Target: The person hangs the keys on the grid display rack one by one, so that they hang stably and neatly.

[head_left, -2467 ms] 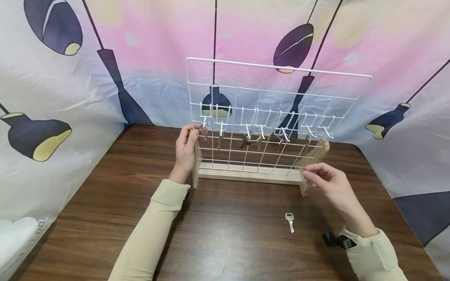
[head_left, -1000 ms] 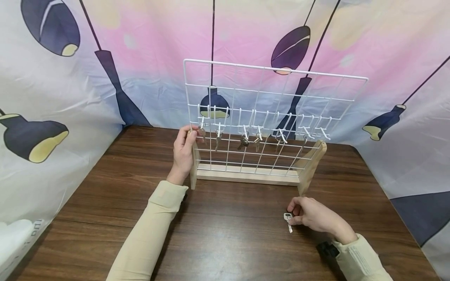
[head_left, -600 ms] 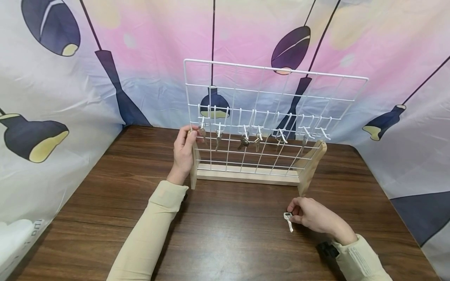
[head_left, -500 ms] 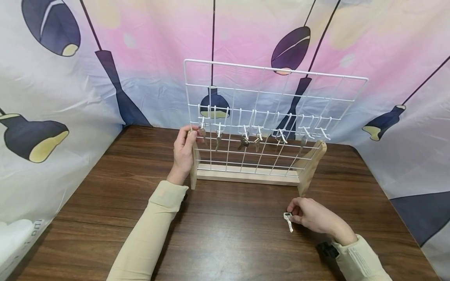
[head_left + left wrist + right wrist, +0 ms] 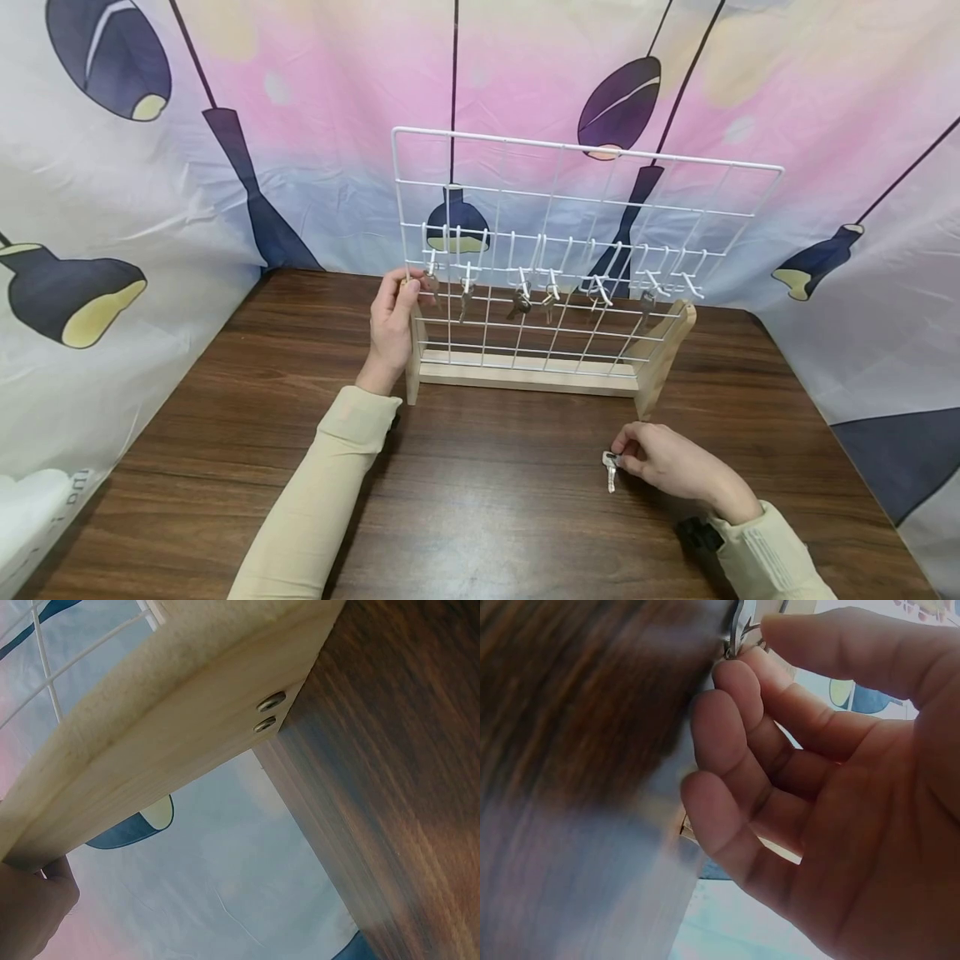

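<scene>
In the head view a white wire grid rack (image 5: 562, 147) stands on a pale wooden base (image 5: 525, 377), with keys (image 5: 521, 304) hanging from several of its hooks. My left hand (image 5: 390, 325) grips the rack's left side, fingers behind and thumb in front. The left wrist view has the wooden side leg (image 5: 172, 712) close up, part of that hand (image 5: 34, 907) at its edge. A silver key (image 5: 610, 473) is in front of the rack at the right. My right hand (image 5: 667, 462) pinches it by its small ring (image 5: 751, 630), between thumb and index finger.
A dark wood-grain table (image 5: 450, 500) carries the rack. Behind it and along both sides hangs a printed cloth (image 5: 330, 125). Something white with lettering (image 5: 45, 517) is at the left edge.
My right hand has come down from the rack's right leg to the silver key and taken hold of it. The key has shifted slightly left and turned. My left hand has stayed put.
</scene>
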